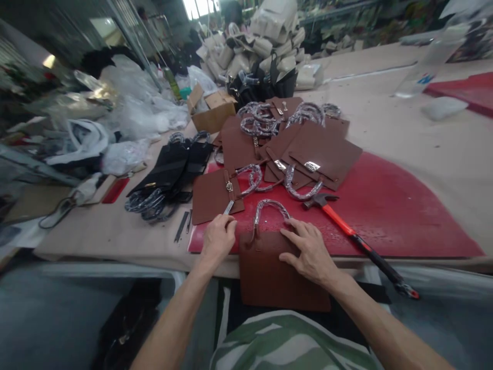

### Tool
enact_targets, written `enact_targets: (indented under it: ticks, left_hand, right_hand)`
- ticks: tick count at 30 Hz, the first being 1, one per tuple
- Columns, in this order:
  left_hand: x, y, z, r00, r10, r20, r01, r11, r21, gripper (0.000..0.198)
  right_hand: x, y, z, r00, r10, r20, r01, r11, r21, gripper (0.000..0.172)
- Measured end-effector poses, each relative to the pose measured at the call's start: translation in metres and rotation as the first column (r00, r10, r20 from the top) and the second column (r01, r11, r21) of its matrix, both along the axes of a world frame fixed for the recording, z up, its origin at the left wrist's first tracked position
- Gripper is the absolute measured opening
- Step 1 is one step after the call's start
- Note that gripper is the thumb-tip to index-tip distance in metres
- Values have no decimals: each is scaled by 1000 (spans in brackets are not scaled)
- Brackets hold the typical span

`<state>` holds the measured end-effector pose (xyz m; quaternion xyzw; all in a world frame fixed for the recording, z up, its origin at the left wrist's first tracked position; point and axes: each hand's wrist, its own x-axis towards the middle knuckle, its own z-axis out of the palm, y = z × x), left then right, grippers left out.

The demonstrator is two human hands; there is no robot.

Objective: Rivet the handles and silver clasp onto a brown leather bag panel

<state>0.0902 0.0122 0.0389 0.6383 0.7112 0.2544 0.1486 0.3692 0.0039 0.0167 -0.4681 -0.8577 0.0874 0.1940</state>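
Brown bag [283, 275] lies flat under my right hand [310, 252], hanging partly over the near edge of the desk [423, 139], its top end on the red mat [385, 205]. My right fingers [295, 231] are spread and released, pressing on the bag's upper edge just below its wrapped handle [269, 208], which arches up onto the mat. My left hand [219, 239] sits just left of the bag, its fingers pinched on a small metal tool [228, 207] whose tip points away from me toward a flat brown panel [215, 198]. That panel lies beyond and left of the bag, carrying a metal clasp [230, 186] near its right side. Right of the bag, a hammer [358, 241] with an orange and black grip lies slanted across the mat, its head close to the bag's handle and its grip end past the desk edge. Farther from the bag, a heap of brown bag pieces [308, 149] with wrapped handles covers the far part of the mat. Left of the bag, beyond the panel, black bag pieces [173, 169] lie in a pile, with a cardboard box [213, 110] behind them. Well beyond the bag, cream-coloured bags [265, 46] are stacked high, and crumpled plastic wrapping [134, 103] fills the far left.
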Motion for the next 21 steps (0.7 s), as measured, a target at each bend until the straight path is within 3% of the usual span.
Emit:
enact_targets:
  ticks: [2, 5, 11, 16, 21]
  left_hand:
    - [-25, 1, -2, 990, 135, -28, -136, 990, -34, 11]
    - [-49, 5, -5, 981, 172, -93, -181, 978, -104, 18]
    - [-39, 27, -8, 976, 53, -211, -98, 974, -207, 19]
    - [-43, 33, -7, 990, 101, -95, -120, 965, -231, 15]
    - [-98, 21, -6, 962, 266, -67, -274, 941, -197, 19]
  right_hand:
    - [1, 2, -4, 1000, -4, -7, 4, 1000, 13, 55]
    - [1, 5, -10, 1000, -1, -9, 1, 1000, 22, 57]
    - [2, 5, -12, 1000, -3, 2, 3, 999, 48, 57]
    - [4, 9, -17, 1000, 19, 2, -20, 995, 102, 51]
    - [5, 15, -24, 999, 46, -22, -40, 978, 203, 48]
